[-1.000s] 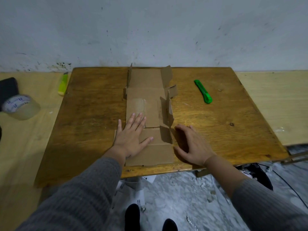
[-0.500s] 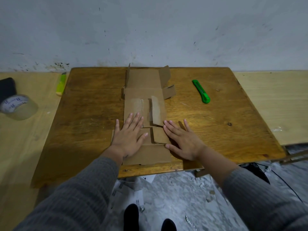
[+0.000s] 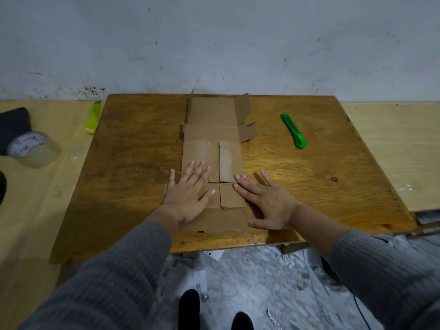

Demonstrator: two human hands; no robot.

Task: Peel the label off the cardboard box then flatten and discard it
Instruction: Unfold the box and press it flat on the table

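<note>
pressing the cardboard box (image 3: 212, 148) flat on the desk (image 3: 133, 163), you are flattening it; left hand (image 3: 188, 196) and right hand (image 3: 266, 201) fingers are lying spread wide. far flaps are standing up, needing pressing next.

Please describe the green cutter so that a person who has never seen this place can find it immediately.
Start at the brown wooden table against the wall. The flattened cardboard box lies in its middle, and on bare wood to the right of the box's far end lies the green cutter. It is bright green and on the table, whereas the yellow-green cutter lies off the table's left edge.
</note>
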